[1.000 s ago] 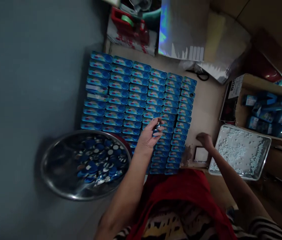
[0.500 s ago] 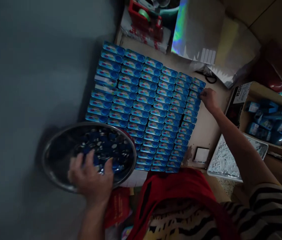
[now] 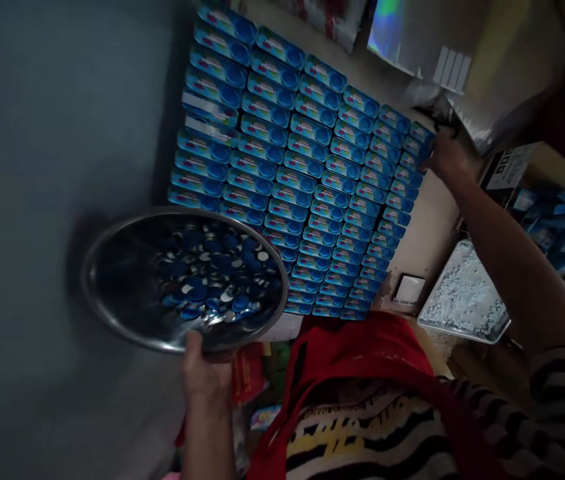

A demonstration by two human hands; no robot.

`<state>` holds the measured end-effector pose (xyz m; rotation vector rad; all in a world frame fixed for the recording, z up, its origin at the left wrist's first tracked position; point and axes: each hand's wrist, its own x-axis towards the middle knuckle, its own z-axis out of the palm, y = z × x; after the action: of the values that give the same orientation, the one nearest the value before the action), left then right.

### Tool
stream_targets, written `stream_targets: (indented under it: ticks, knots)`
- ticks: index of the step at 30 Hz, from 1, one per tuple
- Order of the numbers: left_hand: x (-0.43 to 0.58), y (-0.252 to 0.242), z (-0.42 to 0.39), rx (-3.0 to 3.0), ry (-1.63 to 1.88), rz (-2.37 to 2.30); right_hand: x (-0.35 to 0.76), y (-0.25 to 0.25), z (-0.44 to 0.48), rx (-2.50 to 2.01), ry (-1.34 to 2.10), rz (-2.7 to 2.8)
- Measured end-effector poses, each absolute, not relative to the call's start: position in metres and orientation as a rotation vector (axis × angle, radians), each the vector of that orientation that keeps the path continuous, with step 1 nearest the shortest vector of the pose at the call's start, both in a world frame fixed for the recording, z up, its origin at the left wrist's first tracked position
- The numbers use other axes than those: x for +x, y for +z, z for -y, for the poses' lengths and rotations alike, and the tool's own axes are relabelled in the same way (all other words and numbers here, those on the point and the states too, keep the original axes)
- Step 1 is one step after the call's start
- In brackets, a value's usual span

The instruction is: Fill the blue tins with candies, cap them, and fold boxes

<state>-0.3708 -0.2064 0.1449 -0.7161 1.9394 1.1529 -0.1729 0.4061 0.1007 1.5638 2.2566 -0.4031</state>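
Note:
My left hand point(image 3: 207, 373) grips the near rim of a round metal bowl point(image 3: 127, 330), with the thumb over the edge and the other fingers out of sight beneath it. Inside the bowl lies a heap of small round discs point(image 3: 212, 273), some blue, some silvery. My right hand point(image 3: 447, 157) is at the right edge of a large block of flat blue tins point(image 3: 307, 157) laid in rows. Its thumb and fingers look spread apart against the outermost tins, and I see nothing held between them, though it is dark there.
On the right are a metal tray point(image 3: 487, 337) of small white pellets, a cardboard box point(image 3: 557, 163) of blue packets and a small square scale point(image 3: 409, 290). Shiny plastic sheets point(image 3: 422, 47) lie at the back. A grey wall point(image 3: 62, 100) stands on the left.
My left hand has gone from over the bowl's contents to its near rim. My right hand has shifted slightly along the tins' right edge, its pinch now looser. The view has moved closer.

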Motion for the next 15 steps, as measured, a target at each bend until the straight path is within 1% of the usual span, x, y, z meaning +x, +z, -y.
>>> stream_targets:
  ticks: [2,5,9,13,15]
  knots:
    - [-0.376,0.144,0.205,-0.852,1.230,-1.921,-0.171,0.109,-0.390,1.577,-0.412,-2.300]
    - [-0.378,0.151,0.204,-0.681,1.136,-1.948,-0.141,0.114,-0.355,1.651,-0.450,-2.361]
    - [-0.375,0.166,0.206,-0.379,1.096,-1.928,-0.060,0.108,-0.269,1.698,-0.657,-2.477]
    - [-0.361,0.168,0.231,-0.316,1.132,-1.865,0.026,0.097,-0.186,1.440,-0.847,-2.346]
    - [-0.337,0.160,0.249,-0.160,0.975,-1.961,0.059,0.089,-0.171,1.546,-0.860,-2.298]
